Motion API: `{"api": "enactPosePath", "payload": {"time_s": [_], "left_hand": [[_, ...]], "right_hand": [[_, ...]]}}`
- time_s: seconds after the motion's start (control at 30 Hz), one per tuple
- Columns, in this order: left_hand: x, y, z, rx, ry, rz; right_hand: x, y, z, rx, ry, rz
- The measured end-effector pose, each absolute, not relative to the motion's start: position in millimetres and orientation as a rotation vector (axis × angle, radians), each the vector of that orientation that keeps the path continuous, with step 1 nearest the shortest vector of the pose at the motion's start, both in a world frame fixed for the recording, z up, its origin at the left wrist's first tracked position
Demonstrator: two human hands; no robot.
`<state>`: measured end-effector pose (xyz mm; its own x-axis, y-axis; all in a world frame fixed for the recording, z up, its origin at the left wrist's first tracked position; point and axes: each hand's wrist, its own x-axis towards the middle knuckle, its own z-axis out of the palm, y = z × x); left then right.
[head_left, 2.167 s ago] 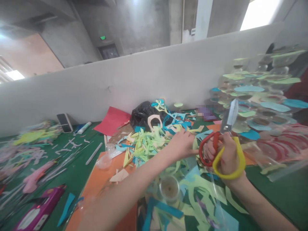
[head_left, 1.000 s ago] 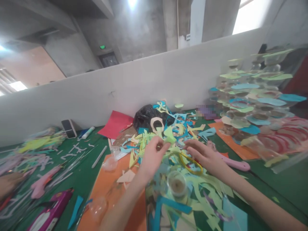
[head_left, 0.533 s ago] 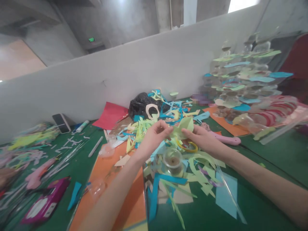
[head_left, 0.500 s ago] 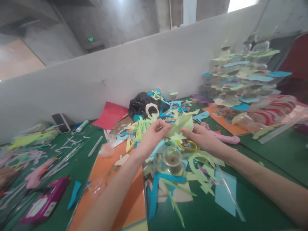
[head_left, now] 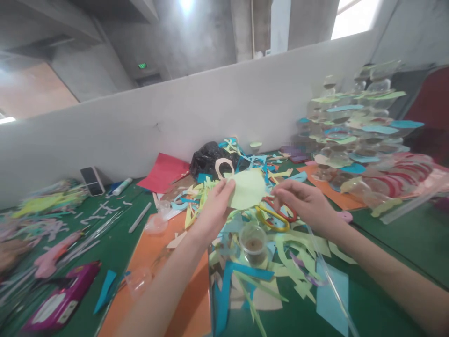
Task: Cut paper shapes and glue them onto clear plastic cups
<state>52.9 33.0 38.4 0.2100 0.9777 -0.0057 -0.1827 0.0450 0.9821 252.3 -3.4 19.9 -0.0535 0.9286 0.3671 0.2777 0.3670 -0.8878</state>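
Between the thumb and fingers of my left hand (head_left: 219, 203) is a pale green paper cutout (head_left: 248, 189) with a rounded, wavy outline. My right hand (head_left: 301, 203) is just right of the paper, apart from it, its fingers curled and pinched together. Whether anything small is in that pinch is hidden. Below my right fingers lie a yellow scissor handle (head_left: 272, 221) and a red handle (head_left: 292, 215) among scraps. Nearer me, a clear plastic cup (head_left: 253, 241) stands with something brown at its bottom.
Paper offcuts (head_left: 298, 262) cover the middle. A black plastic bag (head_left: 203, 157) sits behind them. Stacked cups with paper layers (head_left: 358, 126) stand at right. An orange sheet (head_left: 175, 290), a pink glue gun (head_left: 52, 255), a magenta device (head_left: 63, 297) and another person's hand (head_left: 12, 255) are left.
The green paper, folded between both hands before, now lies flattened out in my left hand. My right hand has let go of it and moved right, leaving the scissor handles more visible.
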Motion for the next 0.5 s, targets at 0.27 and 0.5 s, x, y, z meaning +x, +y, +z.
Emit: {"api": "enactPosePath", "payload": {"time_s": [0.27, 0.5], "left_hand": [[6.7, 37.8, 34.9, 1.349, 1.212, 1.345], [-10.4, 29.8, 2.4, 1.343, 1.398, 1.358]], "right_hand": [[350.1, -12.1, -17.0, -1.728, -2.088, -0.343], [366.4, -8.5, -88.2, -1.92, -2.24, -0.397]]}}
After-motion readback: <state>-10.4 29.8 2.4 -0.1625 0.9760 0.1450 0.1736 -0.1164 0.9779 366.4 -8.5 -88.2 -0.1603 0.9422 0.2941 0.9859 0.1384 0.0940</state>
